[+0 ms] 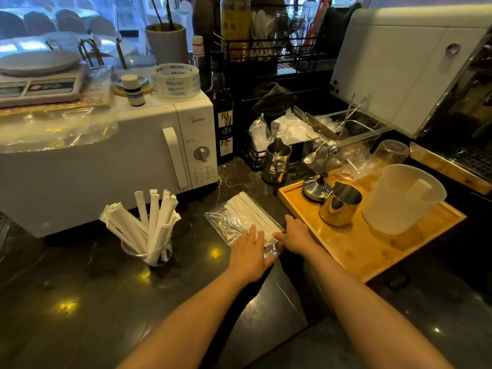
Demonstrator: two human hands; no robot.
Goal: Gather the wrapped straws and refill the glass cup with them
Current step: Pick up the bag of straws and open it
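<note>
A clear plastic bag (229, 222) of white wrapped straws (249, 209) lies on the dark counter, in front of the microwave's right corner. My left hand (250, 251) rests flat on the bag's near end, fingers spread. My right hand (296, 235) touches the bag's near right corner, its thumb against the straws; whether it grips them is unclear. To the left stands a glass cup (149, 253) with several wrapped straws (151, 222) fanning out of it, apart from both hands.
A white microwave (106, 166) stands behind the cup. A wooden tray (354, 246) at the right carries steel pitchers (339, 206) and a white plastic jug (402, 198). A dark bottle (222, 115), a steel jug (275, 163) and a black rack stand behind the bag.
</note>
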